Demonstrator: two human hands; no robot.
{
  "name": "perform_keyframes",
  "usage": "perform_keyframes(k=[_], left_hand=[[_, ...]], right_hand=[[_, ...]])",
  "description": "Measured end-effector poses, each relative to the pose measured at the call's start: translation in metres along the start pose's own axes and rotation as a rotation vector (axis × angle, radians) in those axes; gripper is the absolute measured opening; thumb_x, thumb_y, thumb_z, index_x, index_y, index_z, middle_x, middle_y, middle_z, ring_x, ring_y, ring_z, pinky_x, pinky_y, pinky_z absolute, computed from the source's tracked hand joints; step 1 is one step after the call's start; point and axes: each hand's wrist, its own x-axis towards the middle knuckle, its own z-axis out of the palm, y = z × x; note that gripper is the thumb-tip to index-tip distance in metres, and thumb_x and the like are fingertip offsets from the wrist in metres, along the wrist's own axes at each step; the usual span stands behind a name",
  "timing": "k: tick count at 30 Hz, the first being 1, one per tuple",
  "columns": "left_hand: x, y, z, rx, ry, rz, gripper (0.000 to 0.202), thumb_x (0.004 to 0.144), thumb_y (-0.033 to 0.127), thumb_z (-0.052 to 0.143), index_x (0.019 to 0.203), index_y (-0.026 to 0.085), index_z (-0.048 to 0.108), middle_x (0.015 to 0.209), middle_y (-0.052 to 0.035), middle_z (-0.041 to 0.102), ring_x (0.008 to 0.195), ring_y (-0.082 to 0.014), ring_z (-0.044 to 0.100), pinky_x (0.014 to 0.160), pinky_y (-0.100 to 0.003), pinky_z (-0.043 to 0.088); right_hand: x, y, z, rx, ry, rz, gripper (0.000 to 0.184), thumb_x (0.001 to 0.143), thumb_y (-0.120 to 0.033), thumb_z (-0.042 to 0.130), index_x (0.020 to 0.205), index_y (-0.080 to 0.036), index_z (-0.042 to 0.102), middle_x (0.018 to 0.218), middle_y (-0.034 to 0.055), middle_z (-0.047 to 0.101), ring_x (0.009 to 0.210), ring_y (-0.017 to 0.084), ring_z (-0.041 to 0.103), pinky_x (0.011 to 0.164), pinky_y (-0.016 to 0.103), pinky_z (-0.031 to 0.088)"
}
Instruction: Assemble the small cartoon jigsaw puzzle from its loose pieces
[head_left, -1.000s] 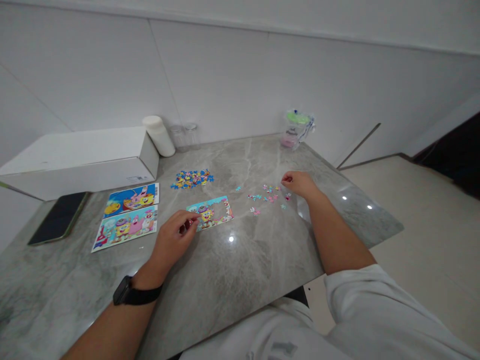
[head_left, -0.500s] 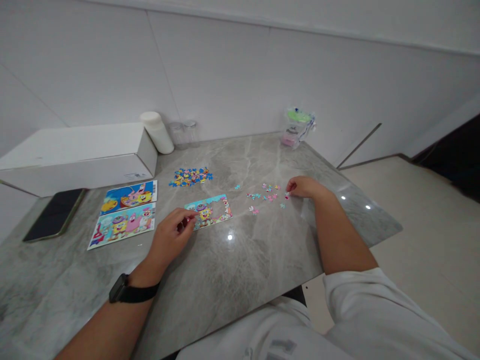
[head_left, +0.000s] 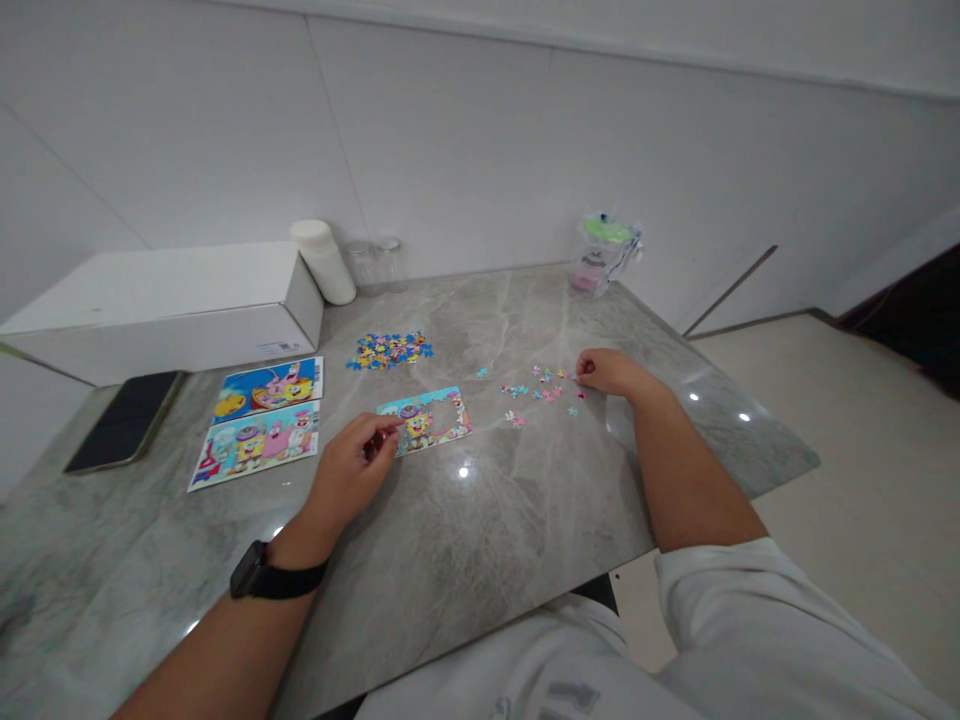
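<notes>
A partly assembled cartoon jigsaw puzzle [head_left: 418, 428] lies on the table, with a grey gap inside its right half. My left hand [head_left: 358, 460], fingers curled and pressed at the left end of this puzzle, covers that edge. Farther right, my right hand [head_left: 604, 372] is closed in a pinch on a small puzzle piece [head_left: 574, 378], mostly hidden by the fingertips. Loose pink and light-blue pieces [head_left: 549, 394] are scattered just left of it. One red piece [head_left: 580, 396] lies just below the fingers.
A heap of blue and yellow pieces [head_left: 390, 350] lies behind the puzzle. Two picture cards [head_left: 259, 440] and a phone [head_left: 126, 422] are at left. Behind stand a white box [head_left: 180, 300], a white bottle [head_left: 325, 265], clear jars [head_left: 375, 265] and a plastic bag [head_left: 604, 255].
My right hand has shifted slightly up and away from the red piece, which now lies uncovered on the table. My left hand stays at the puzzle. The whole view has shifted slightly.
</notes>
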Motion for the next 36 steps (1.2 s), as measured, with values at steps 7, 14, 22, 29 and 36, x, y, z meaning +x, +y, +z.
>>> perform_keyframes(k=[7, 14, 22, 29, 36], left_hand=[[0.000, 0.003, 0.000, -0.001, 0.002, 0.007, 0.022, 0.101, 0.032, 0.058, 0.113, 0.021, 0.073, 0.096, -0.0035, 0.070, 0.079, -0.0160, 0.063, 0.073, -0.029, 0.050], [0.001, 0.005, 0.000, -0.006, 0.000, 0.022, 0.021, 0.101, 0.031, 0.058, 0.112, 0.021, 0.073, 0.097, -0.0035, 0.071, 0.080, -0.0161, 0.063, 0.075, -0.030, 0.050], [0.001, 0.006, 0.000, -0.022, -0.020, 0.015, 0.019, 0.101, 0.030, 0.057, 0.109, 0.022, 0.073, 0.094, -0.0034, 0.069, 0.079, -0.0166, 0.062, 0.072, -0.030, 0.049], [0.000, 0.005, 0.004, -0.047, -0.024, 0.031, 0.018, 0.102, 0.025, 0.056, 0.108, 0.022, 0.072, 0.096, -0.0029, 0.069, 0.079, -0.0153, 0.061, 0.074, -0.029, 0.049], [0.000, 0.007, 0.003, -0.058, -0.015, 0.039, 0.018, 0.100, 0.023, 0.056, 0.108, 0.021, 0.073, 0.097, -0.0034, 0.070, 0.079, -0.0153, 0.061, 0.075, -0.029, 0.049]], right_hand=[[0.001, -0.005, 0.002, 0.068, 0.092, -0.086, 0.030, 0.089, -0.019, 0.063, 0.115, -0.022, 0.077, 0.099, 0.0052, 0.079, 0.086, 0.019, 0.069, 0.077, 0.029, 0.047], [-0.001, -0.039, 0.012, 0.196, 0.179, -0.233, 0.020, 0.091, -0.023, 0.061, 0.106, -0.022, 0.074, 0.094, 0.0047, 0.078, 0.082, 0.018, 0.068, 0.075, 0.028, 0.048], [-0.004, -0.074, 0.033, 0.460, 0.205, -0.374, 0.014, 0.087, -0.026, 0.064, 0.100, -0.023, 0.069, 0.086, 0.0028, 0.074, 0.076, 0.018, 0.067, 0.073, 0.030, 0.050], [-0.015, -0.121, 0.052, 0.882, 0.092, -0.429, 0.020, 0.084, -0.041, 0.072, 0.093, -0.024, 0.068, 0.081, 0.0002, 0.071, 0.072, 0.017, 0.064, 0.067, 0.029, 0.049], [-0.022, -0.159, 0.043, 1.099, 0.139, -0.368, 0.028, 0.078, -0.047, 0.078, 0.086, -0.022, 0.068, 0.083, 0.0011, 0.068, 0.078, 0.017, 0.062, 0.073, 0.031, 0.050]])
